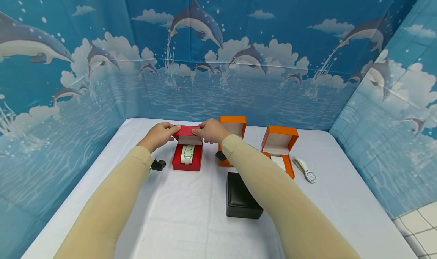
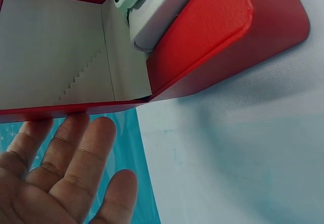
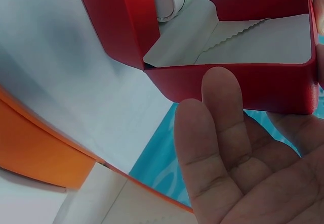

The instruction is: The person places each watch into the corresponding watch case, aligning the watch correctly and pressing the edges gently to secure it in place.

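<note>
Two hands meet on the raised lid of the red box point(image 1: 187, 153): your left hand point(image 1: 159, 135) and right hand point(image 1: 211, 130) each pinch a top corner, the grip closed on the lid edge. Below the grip, a white watch point(image 1: 187, 154) already sits inside; the lid is not yet down. Right of the grip stand two open orange boxes point(image 1: 279, 145), a loose watch point(image 1: 306, 171) and a shut black box point(image 1: 241, 195) on the table point(image 1: 177, 221).

Bright, even light, soft shadows; wide-angle edge distortion, wrist close-ups slightly blurred.
</note>
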